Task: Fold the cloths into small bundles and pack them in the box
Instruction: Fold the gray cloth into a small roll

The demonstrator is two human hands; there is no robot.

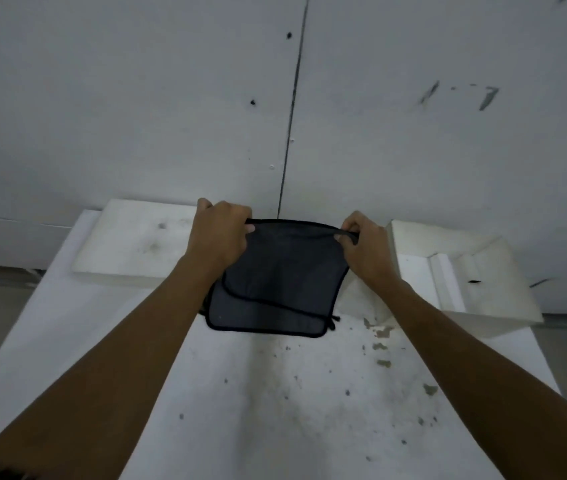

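Observation:
A dark grey cloth [275,278] with black piping is doubled over on the white table [240,393], its upper layer sitting a little short of the lower one. My left hand [218,233] pinches its far left corner and my right hand [365,247] pinches its far right corner, both lifting the far edge slightly. An open white box [476,271] stands to the right of the cloth; what it holds is not visible.
A flat white box lid or block [136,244] lies at the far left of the table, against the grey wall [275,81]. The table's surface is stained and chipped near the right. Floor shows past both table sides.

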